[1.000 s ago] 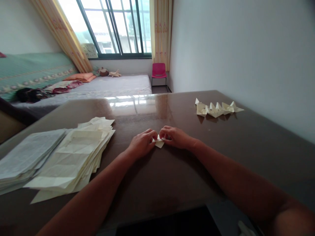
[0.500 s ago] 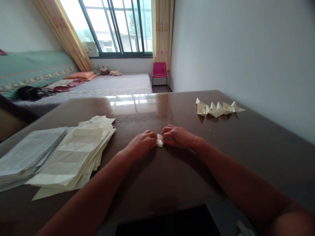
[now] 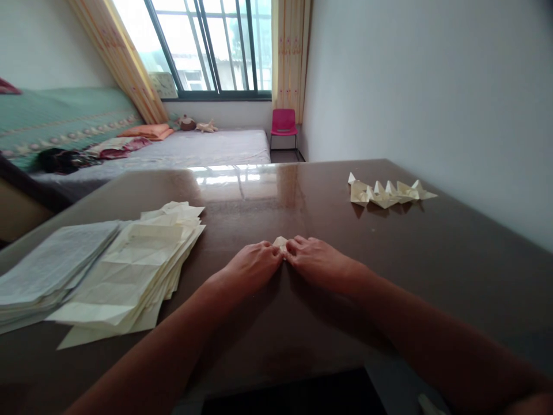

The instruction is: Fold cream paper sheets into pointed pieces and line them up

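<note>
Centrally, a glossy brown table (image 3: 432, 259) spreads across the near part of the scene, its far half mirroring the window (image 3: 207, 46) in pale streaks. At its middle lies a small folded paper (image 3: 280, 241), cream-coloured, with the left hand (image 3: 256, 264) and the right hand (image 3: 317, 260) meeting just on its near side. Both hands have their fingers curled in and pinch the paper's near edge, thumbs close together.

On the left of the table sit a stack of creased cream sheets (image 3: 138, 259) and, touching it farther left, a stack of greyish printed sheets (image 3: 60, 259). At the far right, a row of pointed folded paper pieces (image 3: 384, 195) stands near the white wall (image 3: 423, 86).

Beyond the table, a bed (image 3: 216, 144) fills the far left, bearing orange pillows (image 3: 147, 131) and two plush toys (image 3: 207, 126). A pink chair (image 3: 284, 122) stands to the bed's right, before a yellow patterned curtain (image 3: 290, 57).
</note>
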Tool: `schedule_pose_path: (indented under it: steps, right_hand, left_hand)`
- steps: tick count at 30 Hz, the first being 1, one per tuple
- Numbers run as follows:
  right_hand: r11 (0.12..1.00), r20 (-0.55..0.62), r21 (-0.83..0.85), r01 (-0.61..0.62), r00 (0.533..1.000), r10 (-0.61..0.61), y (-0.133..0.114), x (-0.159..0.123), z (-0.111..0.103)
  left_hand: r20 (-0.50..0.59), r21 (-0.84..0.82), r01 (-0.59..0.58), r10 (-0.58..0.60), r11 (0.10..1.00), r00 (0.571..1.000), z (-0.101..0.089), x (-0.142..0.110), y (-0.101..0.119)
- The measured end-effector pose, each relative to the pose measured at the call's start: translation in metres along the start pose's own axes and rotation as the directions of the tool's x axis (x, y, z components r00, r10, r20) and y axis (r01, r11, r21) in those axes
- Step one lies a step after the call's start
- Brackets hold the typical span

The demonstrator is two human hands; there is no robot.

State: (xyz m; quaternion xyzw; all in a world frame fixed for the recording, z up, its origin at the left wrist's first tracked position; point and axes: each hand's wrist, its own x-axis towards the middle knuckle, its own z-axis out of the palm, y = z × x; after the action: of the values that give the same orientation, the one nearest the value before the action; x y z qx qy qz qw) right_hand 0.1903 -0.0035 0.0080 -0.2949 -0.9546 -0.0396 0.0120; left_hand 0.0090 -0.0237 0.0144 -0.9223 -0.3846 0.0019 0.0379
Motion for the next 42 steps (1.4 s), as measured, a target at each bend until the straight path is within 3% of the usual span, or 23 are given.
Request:
schedule_pose_path:
  steps: [6,13,21,24,28,34,38,42]
  right_hand:
    - [0.989,-0.033,-0.037,-0.144,0.989,0.143,-0.033,0.006,0.013]
    - [0.982,-0.032,-0.037,-0.185,0.982,0.184,-0.017,0.012,0.017]
    - [0.967,-0.041,-0.029,-0.252,0.967,0.251,-0.007,0.024,0.022]
    - [0.958,-0.064,0.098,-0.268,0.959,0.275,0.007,0.021,0.021]
    - [0.905,-0.074,0.361,-0.224,0.961,0.267,0.024,0.020,0.028]
    - [0.704,-0.102,0.692,-0.160,0.943,0.315,0.026,0.024,0.028]
    - [0.634,-0.134,0.763,-0.126,0.929,0.346,0.033,0.024,0.026]
    - [0.683,-0.136,0.725,-0.088,0.954,0.267,0.040,0.024,0.034]
  left_hand:
    - [0.137,0.046,0.099,-0.104,0.994,0.985,-0.002,0.008,0.017]
    - [-0.039,-0.042,0.108,-0.110,0.993,0.993,0.004,0.005,0.008]
    - [-0.136,-0.213,0.282,-0.315,0.935,0.939,0.021,0.013,-0.005]
    - [-0.132,-0.313,0.347,-0.402,0.884,0.906,0.030,0.012,-0.010]
    - [-0.114,-0.420,0.322,-0.401,0.849,0.909,0.037,0.009,-0.017]
    - [-0.066,-0.565,0.326,-0.435,0.758,0.898,0.031,0.010,-0.019]
    - [-0.016,-0.611,0.362,-0.469,0.704,0.883,0.029,0.011,-0.024]
    - [0.019,-0.737,0.302,-0.429,0.604,0.903,0.033,0.011,-0.029]
